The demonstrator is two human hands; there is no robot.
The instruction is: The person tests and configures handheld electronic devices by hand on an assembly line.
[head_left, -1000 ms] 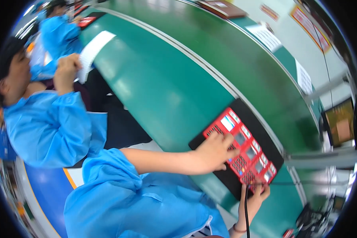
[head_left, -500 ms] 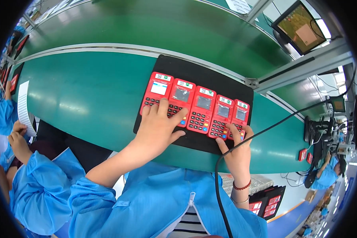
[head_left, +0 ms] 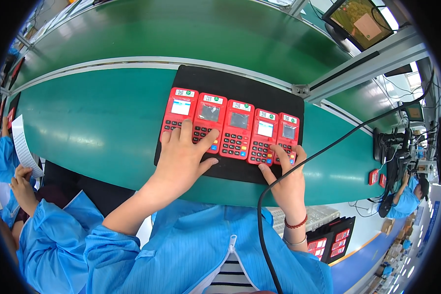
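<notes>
Several red handheld card payment terminals lie side by side, face up, on a black mat. My left hand rests with fingers spread over the keypads of the leftmost terminal and the second terminal, partly covering their keys. Nothing is gripped in it. The middle terminal is untouched and its screen is dark. My right hand has its fingers apart at the lower keys of the fourth terminal and the rightmost terminal. Lit screens show on the leftmost and fourth terminals.
A black cable runs across in front of my right wrist. The green bench meets a metal frame post, with a monitor beyond. At left, a co-worker's hand holds a white sheet. More terminals sit on black trays lower right.
The fourth terminal's screen has gone from dark to lit. Terminals and mat appear slightly further left in the view. Both hands stay on the same keypads.
</notes>
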